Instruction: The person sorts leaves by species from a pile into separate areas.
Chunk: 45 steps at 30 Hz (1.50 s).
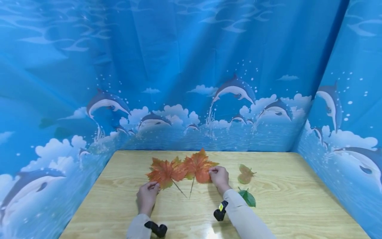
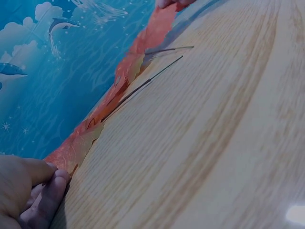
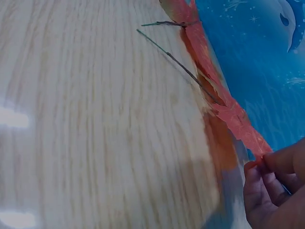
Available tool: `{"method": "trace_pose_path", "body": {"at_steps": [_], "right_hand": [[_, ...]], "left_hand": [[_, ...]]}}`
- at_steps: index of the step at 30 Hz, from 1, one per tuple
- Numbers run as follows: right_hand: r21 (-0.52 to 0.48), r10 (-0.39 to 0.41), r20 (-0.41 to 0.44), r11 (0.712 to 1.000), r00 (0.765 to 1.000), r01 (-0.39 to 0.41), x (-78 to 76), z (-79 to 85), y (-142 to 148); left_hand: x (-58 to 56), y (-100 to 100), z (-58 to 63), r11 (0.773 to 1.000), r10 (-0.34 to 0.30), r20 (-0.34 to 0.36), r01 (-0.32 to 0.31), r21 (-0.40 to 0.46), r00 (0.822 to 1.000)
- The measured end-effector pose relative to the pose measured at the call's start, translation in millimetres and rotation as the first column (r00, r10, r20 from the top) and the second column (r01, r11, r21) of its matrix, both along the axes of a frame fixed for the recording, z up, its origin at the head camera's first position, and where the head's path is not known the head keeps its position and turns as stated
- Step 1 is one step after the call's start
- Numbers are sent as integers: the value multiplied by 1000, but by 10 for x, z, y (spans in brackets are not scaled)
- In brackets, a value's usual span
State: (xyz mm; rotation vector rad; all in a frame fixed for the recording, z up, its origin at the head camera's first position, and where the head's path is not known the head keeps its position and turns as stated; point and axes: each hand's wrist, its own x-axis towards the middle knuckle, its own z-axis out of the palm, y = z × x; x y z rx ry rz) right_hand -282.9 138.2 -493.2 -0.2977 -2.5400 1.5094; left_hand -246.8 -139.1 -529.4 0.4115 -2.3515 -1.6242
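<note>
Two orange-red maple leaves with thin dark stems lie side by side and overlap in the head view. My left hand (image 1: 147, 196) pinches the lower left edge of the left maple leaf (image 1: 163, 171). At the other side, my right hand (image 1: 220, 178) pinches the right edge of the right maple leaf (image 1: 199, 166). Both stems point toward the person and nearly meet at their ends. In the right wrist view, the thumb and fingers of the right hand (image 3: 279, 183) hold the leaf's edge a little above the table. The left wrist view has the left hand (image 2: 33, 191) gripping its leaf's tip.
On the wooden table (image 1: 298, 199), a brownish-green leaf (image 1: 245, 175) lies right of the right hand. Nearer the person is a green leaf (image 1: 247, 198), close by the right sleeve (image 1: 246, 212). A blue dolphin-print curtain (image 1: 179, 83) stands behind the table and along its sides.
</note>
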Motion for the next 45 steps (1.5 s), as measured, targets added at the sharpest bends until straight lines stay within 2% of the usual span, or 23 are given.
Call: {"method": "trace_pose_path", "body": {"at_steps": [3,9,16,19,23,26,28,31,32,34,38,41,45], "right_hand": [[5,8,-13,1000,1000,-8,-4,8,17],[32,5,40,999,999,-6,33,-66,53],[19,20,40,1000,999,-21,55,-119,52],[37,15,34,999,999,-16,41,-126,56],[55,4,29,998,1000,-6,7,-140,64],[53,-2,24,999,1000,1,-3,-154,49],[47,1,23,999,1000,-2,-5,-167,26],[38,41,22,998,999,-42,-4,-185,-22],[39,52,18,998,998,-52,-5,-189,-35],[46,67,11,997,998,-68,-8,-193,-49],[72,40,-4,997,999,-39,-15,-186,-28],[70,41,-1,997,999,-40,-24,-171,-3],[53,56,4,997,998,-56,-29,-156,12]], "left_hand": [[5,0,11,1000,9,-5,-9,4,1000],[11,8,45,1000,17,-13,-17,-7,1000],[18,11,84,992,30,6,-29,-122,1000],[-37,-3,143,986,7,-51,-16,-166,999],[-162,-44,311,984,-50,-159,21,-180,986],[-235,-117,469,990,-93,-153,76,-115,984],[-259,-220,568,989,-149,-106,148,-13,983],[-255,-453,650,960,-222,-18,221,169,975],[-242,-543,647,948,-248,11,240,209,969],[-202,-718,600,935,-294,73,271,226,953],[-141,-952,402,938,-341,151,327,115,928],[-161,-1024,292,946,-325,139,323,36,935],[-238,-1045,281,945,-292,116,305,-116,949]]}}
